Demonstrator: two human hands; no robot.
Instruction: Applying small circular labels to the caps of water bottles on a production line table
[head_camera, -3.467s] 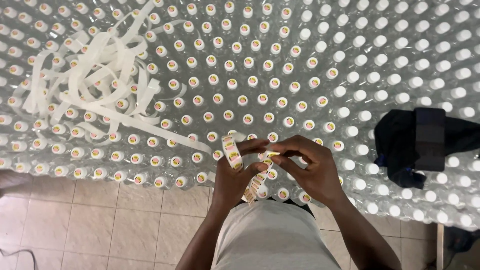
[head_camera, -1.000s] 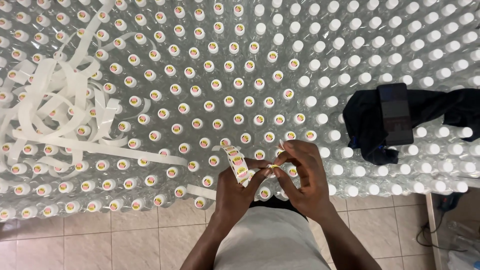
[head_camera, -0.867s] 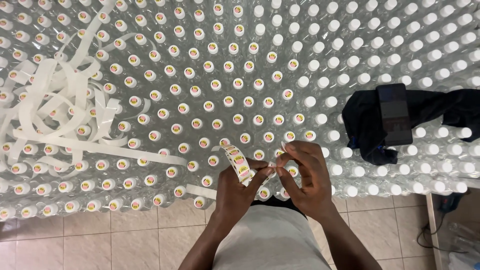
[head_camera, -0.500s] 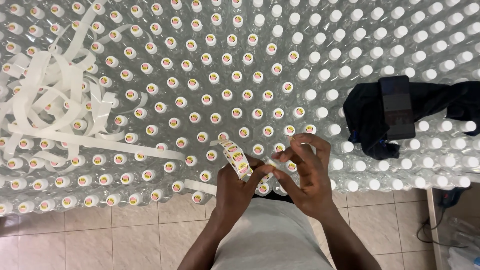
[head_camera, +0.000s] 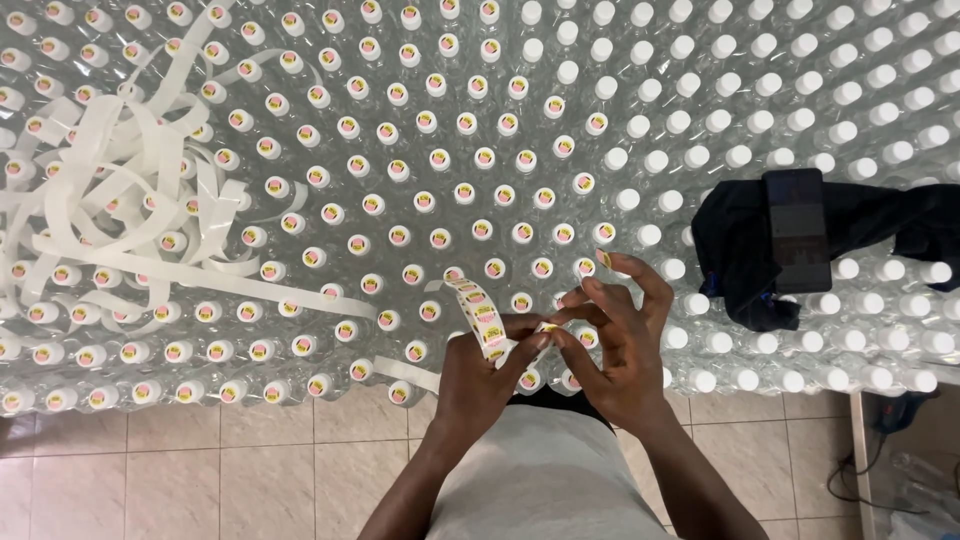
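My left hand (head_camera: 478, 380) grips a strip of round yellow and pink stickers (head_camera: 482, 315) that curls up over its thumb. My right hand (head_camera: 612, 345) pinches the strip's near end (head_camera: 545, 330) at my left fingertips, its other fingers spread above. Both hands hover over the front rows of a wide field of clear plastic bottles (head_camera: 500, 190) with white caps. Caps on the left and middle carry stickers; caps on the right (head_camera: 800, 100) are plain white.
A tangle of empty white backing tape (head_camera: 110, 210) lies over the bottles at the left, one tail running toward my hands. A black cloth (head_camera: 740, 250) with a dark phone (head_camera: 797, 228) on it rests on the bottles at the right. Beige floor tiles (head_camera: 200, 470) lie below.
The view drifted a little. My right fingers opened wider while still pinching at the strip's end; my left hand keeps its hold on the sticker strip.
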